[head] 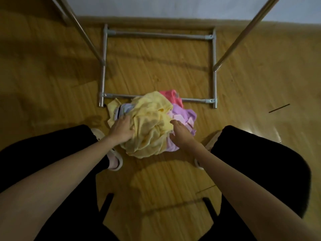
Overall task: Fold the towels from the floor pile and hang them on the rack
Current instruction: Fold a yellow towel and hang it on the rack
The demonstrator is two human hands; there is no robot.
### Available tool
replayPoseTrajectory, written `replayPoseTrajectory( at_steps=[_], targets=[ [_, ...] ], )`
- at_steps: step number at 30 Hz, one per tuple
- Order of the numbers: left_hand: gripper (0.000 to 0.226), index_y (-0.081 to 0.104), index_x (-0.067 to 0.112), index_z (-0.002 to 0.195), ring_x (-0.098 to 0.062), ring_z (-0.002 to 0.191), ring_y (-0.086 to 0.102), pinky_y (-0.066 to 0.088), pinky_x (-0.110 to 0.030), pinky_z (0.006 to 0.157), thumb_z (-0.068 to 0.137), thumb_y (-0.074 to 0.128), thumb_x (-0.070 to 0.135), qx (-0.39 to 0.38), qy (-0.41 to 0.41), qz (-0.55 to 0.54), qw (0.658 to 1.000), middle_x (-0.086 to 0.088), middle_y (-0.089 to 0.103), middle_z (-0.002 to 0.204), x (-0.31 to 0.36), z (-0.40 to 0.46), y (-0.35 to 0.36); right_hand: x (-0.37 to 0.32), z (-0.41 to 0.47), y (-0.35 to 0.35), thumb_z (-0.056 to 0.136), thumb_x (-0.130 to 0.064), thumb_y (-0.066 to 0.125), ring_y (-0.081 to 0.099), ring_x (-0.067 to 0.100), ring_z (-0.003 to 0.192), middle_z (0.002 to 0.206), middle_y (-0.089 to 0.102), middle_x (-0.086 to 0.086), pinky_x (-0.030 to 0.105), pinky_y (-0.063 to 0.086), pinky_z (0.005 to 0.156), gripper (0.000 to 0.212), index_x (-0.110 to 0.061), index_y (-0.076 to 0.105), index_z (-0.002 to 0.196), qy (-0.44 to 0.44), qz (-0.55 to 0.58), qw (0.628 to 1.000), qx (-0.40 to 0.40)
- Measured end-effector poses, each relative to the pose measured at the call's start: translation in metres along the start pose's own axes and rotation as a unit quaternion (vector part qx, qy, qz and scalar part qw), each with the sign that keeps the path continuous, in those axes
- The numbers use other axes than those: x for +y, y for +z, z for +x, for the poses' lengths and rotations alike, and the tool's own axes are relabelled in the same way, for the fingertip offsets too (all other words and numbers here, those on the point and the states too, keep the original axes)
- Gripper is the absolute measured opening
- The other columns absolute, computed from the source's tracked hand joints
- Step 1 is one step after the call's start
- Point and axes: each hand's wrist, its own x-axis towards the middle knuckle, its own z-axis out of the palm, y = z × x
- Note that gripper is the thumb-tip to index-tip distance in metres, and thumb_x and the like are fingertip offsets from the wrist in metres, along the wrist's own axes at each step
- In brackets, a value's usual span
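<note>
**Both hands on the towel pile**

While the person bends over the floor, the left hand (122, 129) lies on the left side of the yellow towel (149, 129), its fingers spread and pressed into the crumpled cloth; whether they have gathered a fold cannot be told. The right hand (180, 134) is at the right side of the same towel, fingers loosely bent and reaching forward, touching the cloth where yellow meets the purple towel (186, 117); no firm grip shows.

Between the two hands the yellow towel sits on top of the pile, bunched and unfolded. Just beyond the right hand the purple towel spreads out from under it, and past that a pink towel (171, 98) peeks out at the far edge. Beyond the left hand a pale striped cloth (121, 110) shows under the yellow one.

Farther out from the hands, the rack (214, 66) stands on the wooden floor (52, 75), its near base bar passing under the far edge of the pile, and its two upright poles rise toward the camera. Nearer the body than the hands, a light slipper (114, 162) shows beside each dark trouser leg (260, 162).
</note>
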Motion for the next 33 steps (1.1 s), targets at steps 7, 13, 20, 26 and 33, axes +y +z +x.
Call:
replayPoseTrajectory(
  at_steps=[7, 13, 20, 26, 33],
  targets=[
    [0.036, 0.047, 0.008, 0.129, -0.029, 0.113, 0.052, 0.047, -0.041, 0.088, 0.095, 0.048, 0.021, 0.057, 0.060, 0.015, 0.997, -0.011, 0.052, 0.124, 0.000, 0.051, 0.033, 0.007, 0.043, 0.033, 0.090, -0.005, 0.053, 0.047, 0.030, 0.120, 0.130, 0.052, 0.017, 0.032, 0.037, 0.096, 0.047, 0.000, 0.040, 0.134, -0.032, 0.031, 0.998, 0.034],
    [0.032, 0.056, 0.008, 0.120, -0.030, 0.109, 0.054, 0.046, -0.043, 0.087, 0.090, 0.057, 0.020, 0.125, 0.139, 0.027, 0.982, -0.010, 0.059, 0.117, 0.019, 0.101, 0.035, 0.012, 0.077, 0.039, 0.090, -0.007, 0.052, 0.056, 0.030, 0.097, 0.108, 0.059, 0.018, 0.032, 0.044, 0.082, 0.031, 0.003, 0.048, 0.119, 0.018, 0.114, 0.980, 0.161],
    [0.017, 0.070, 0.007, 0.095, -0.030, 0.084, 0.062, 0.049, -0.044, 0.073, 0.091, 0.055, 0.015, 0.185, 0.149, -0.097, 0.966, -0.011, 0.069, 0.086, 0.036, 0.107, 0.040, 0.010, 0.109, 0.028, 0.089, -0.016, 0.061, 0.056, 0.024, 0.107, 0.124, 0.056, 0.015, 0.035, 0.048, 0.088, 0.053, -0.008, 0.042, 0.138, 0.020, 0.201, 0.967, 0.152],
    [0.026, 0.065, 0.004, 0.079, -0.022, 0.065, 0.059, 0.046, -0.039, 0.060, 0.092, 0.059, 0.027, 0.182, 0.146, -0.207, 0.950, -0.008, 0.063, 0.066, 0.036, 0.073, 0.031, 0.000, 0.115, 0.006, 0.086, -0.008, 0.063, 0.058, 0.019, 0.092, 0.096, 0.067, 0.005, 0.025, 0.045, 0.079, 0.013, -0.005, 0.070, 0.096, -0.016, 0.181, 0.967, 0.180],
    [0.030, 0.058, 0.000, 0.074, -0.013, 0.058, 0.048, 0.033, -0.029, 0.056, 0.095, 0.055, 0.022, 0.190, 0.153, -0.254, 0.936, -0.003, 0.051, 0.059, 0.048, 0.019, -0.009, -0.018, 0.068, -0.023, 0.075, -0.007, 0.067, 0.059, 0.013, 0.098, 0.113, 0.064, 0.002, 0.015, 0.045, 0.077, 0.040, -0.012, 0.063, 0.115, -0.085, 0.181, 0.976, 0.088]
  ],
)
